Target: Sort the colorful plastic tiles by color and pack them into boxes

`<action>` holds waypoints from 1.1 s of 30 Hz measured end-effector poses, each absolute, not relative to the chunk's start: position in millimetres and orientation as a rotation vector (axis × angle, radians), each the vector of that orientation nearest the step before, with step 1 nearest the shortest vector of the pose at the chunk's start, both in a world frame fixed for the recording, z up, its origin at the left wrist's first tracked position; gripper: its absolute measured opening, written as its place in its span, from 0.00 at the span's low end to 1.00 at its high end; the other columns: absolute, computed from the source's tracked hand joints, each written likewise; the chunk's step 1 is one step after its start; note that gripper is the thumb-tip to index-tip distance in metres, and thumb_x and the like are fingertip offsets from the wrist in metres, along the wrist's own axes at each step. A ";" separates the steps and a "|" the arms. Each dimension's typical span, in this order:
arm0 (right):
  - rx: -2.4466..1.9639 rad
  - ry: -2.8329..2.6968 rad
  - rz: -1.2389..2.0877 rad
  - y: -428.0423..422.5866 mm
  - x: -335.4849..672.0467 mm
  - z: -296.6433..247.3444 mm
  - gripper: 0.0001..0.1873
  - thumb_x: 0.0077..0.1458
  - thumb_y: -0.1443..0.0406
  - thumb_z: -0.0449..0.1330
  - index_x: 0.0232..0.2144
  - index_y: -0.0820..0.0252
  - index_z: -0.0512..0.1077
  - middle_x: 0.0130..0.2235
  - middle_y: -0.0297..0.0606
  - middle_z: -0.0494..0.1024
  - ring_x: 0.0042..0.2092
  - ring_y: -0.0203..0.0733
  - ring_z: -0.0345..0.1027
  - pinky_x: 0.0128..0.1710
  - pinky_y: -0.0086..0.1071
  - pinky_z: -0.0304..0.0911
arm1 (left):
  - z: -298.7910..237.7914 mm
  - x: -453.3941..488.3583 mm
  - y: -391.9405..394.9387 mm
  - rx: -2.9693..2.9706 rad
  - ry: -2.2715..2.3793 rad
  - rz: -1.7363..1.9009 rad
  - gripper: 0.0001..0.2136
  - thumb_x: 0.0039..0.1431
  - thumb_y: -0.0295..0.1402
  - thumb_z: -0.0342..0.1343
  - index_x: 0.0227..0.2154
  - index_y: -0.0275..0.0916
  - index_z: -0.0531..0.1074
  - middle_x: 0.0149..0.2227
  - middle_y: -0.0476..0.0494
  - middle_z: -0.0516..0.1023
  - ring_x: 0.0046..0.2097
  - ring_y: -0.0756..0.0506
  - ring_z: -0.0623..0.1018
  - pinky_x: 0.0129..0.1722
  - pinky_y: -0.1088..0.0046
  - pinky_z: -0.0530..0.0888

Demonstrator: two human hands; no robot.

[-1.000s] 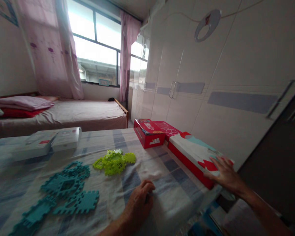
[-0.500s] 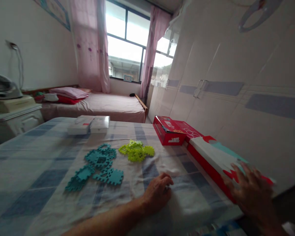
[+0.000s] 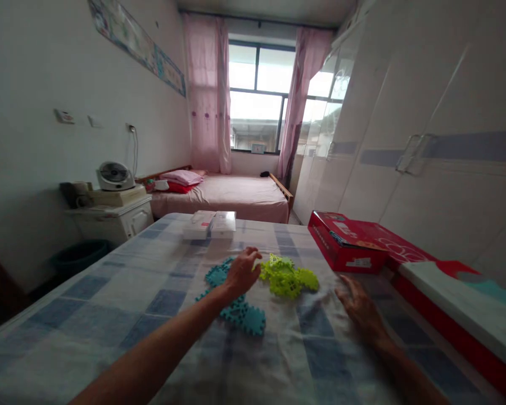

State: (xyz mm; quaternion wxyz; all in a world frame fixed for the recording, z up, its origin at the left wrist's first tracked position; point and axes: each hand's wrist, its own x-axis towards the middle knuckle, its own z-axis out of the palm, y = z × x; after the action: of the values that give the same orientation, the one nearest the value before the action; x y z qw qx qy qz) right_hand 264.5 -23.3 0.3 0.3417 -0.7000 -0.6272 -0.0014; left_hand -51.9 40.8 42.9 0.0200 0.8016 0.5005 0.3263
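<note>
My left hand (image 3: 243,272) hovers over the teal foam puzzle pieces (image 3: 247,318) and hides part of them. Its loosely bent fingertips reach the left side of a heap of yellow-green foam puzzle pieces (image 3: 284,278); I cannot tell whether they touch it. Nothing shows between its fingers. To the right of that heap, my right hand (image 3: 358,306) has its fingers stretched out, slightly blurred and holding nothing. It is just in front of a red box (image 3: 349,250). The teal pieces have toothed edges and overlap one another.
A checked cloth (image 3: 152,332) covers the table. Two small white boxes (image 3: 211,224) sit at its far edge. Along the right side lies a long red and white box (image 3: 455,304). Beyond are a bed (image 3: 240,194), a fan (image 3: 114,175) on a cabinet, and a white wardrobe (image 3: 447,101).
My left hand has moved forward from the near cloth to the puzzle pieces. My right hand has come off the long box and over to the table beside the heap. The view has turned left.
</note>
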 end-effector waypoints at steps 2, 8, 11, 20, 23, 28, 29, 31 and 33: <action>-1.834 -1.673 -0.053 -20.0 262.2 -10.1 0.28 0.52 0.53 0.46 0.48 0.66 0.67 0.50 0.50 0.71 0.53 0.50 0.64 0.55 0.44 0.58 | 45.2 -85.7 70.3 2.410 1.796 1.018 0.12 0.53 0.27 0.51 0.42 0.38 0.70 0.51 0.40 0.70 0.54 0.44 0.69 0.55 0.68 0.65; -1.845 -1.730 -0.142 -22.0 265.9 -19.5 0.27 0.55 0.54 0.45 0.48 0.67 0.67 0.51 0.49 0.70 0.53 0.48 0.64 0.56 0.43 0.58 | 53.5 -136.3 139.6 2.115 2.242 0.914 0.31 0.52 0.48 0.54 0.54 0.30 0.62 0.55 0.29 0.65 0.59 0.34 0.62 0.57 0.60 0.61; -1.856 -1.727 -0.163 -21.5 267.1 -21.2 0.25 0.55 0.55 0.46 0.48 0.65 0.66 0.50 0.48 0.71 0.52 0.48 0.65 0.54 0.43 0.60 | 50.7 -133.1 162.7 1.999 2.325 0.818 0.39 0.47 0.55 0.54 0.56 0.30 0.60 0.58 0.26 0.62 0.60 0.33 0.61 0.55 0.60 0.62; -1.832 -1.756 -0.235 -22.6 265.5 -21.8 0.22 0.56 0.59 0.47 0.47 0.65 0.68 0.48 0.48 0.73 0.51 0.46 0.67 0.54 0.41 0.61 | 36.9 -114.7 195.6 1.831 2.507 0.748 0.38 0.43 0.53 0.53 0.54 0.32 0.61 0.55 0.27 0.63 0.57 0.32 0.64 0.52 0.60 0.63; -1.827 -1.757 -0.227 -23.4 264.8 -20.7 0.21 0.56 0.60 0.47 0.46 0.65 0.69 0.48 0.47 0.74 0.50 0.45 0.68 0.53 0.40 0.61 | 31.8 -114.4 199.2 1.871 2.539 0.767 0.34 0.44 0.50 0.53 0.51 0.32 0.63 0.53 0.28 0.64 0.55 0.33 0.65 0.51 0.61 0.63; -1.860 -1.765 -0.189 -23.6 264.3 -18.6 0.22 0.55 0.59 0.48 0.46 0.66 0.69 0.49 0.48 0.74 0.51 0.46 0.67 0.54 0.41 0.61 | 30.6 -112.6 196.6 1.923 2.571 0.803 0.34 0.43 0.50 0.52 0.50 0.30 0.65 0.50 0.27 0.66 0.51 0.32 0.67 0.49 0.59 0.63; -1.862 -1.767 -0.184 -23.6 264.0 -17.9 0.21 0.55 0.60 0.48 0.46 0.66 0.70 0.49 0.48 0.74 0.51 0.46 0.67 0.54 0.41 0.61 | 31.6 -112.1 194.6 1.930 2.576 0.812 0.34 0.43 0.51 0.52 0.49 0.30 0.65 0.49 0.26 0.67 0.50 0.32 0.68 0.49 0.59 0.63; -1.865 -1.770 -0.175 -23.5 263.0 -16.5 0.21 0.55 0.60 0.48 0.46 0.66 0.70 0.49 0.48 0.73 0.51 0.46 0.67 0.54 0.41 0.61 | 34.5 -111.8 189.2 1.945 2.582 0.832 0.33 0.44 0.51 0.51 0.48 0.28 0.66 0.48 0.24 0.67 0.50 0.31 0.68 0.48 0.59 0.63; -1.871 -1.767 -0.171 -23.6 261.7 -15.8 0.21 0.55 0.60 0.49 0.46 0.66 0.69 0.49 0.48 0.73 0.52 0.46 0.66 0.53 0.41 0.61 | 38.3 -113.0 182.7 1.974 2.575 0.847 0.34 0.46 0.52 0.49 0.47 0.26 0.67 0.47 0.23 0.68 0.49 0.32 0.68 0.49 0.59 0.62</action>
State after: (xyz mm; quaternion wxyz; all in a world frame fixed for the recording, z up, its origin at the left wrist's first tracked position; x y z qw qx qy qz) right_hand 261.7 -23.6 -15.8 0.2777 -0.6968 -0.6583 -0.0636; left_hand -113.0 182.7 38.3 -0.1058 0.5854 0.7636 0.2511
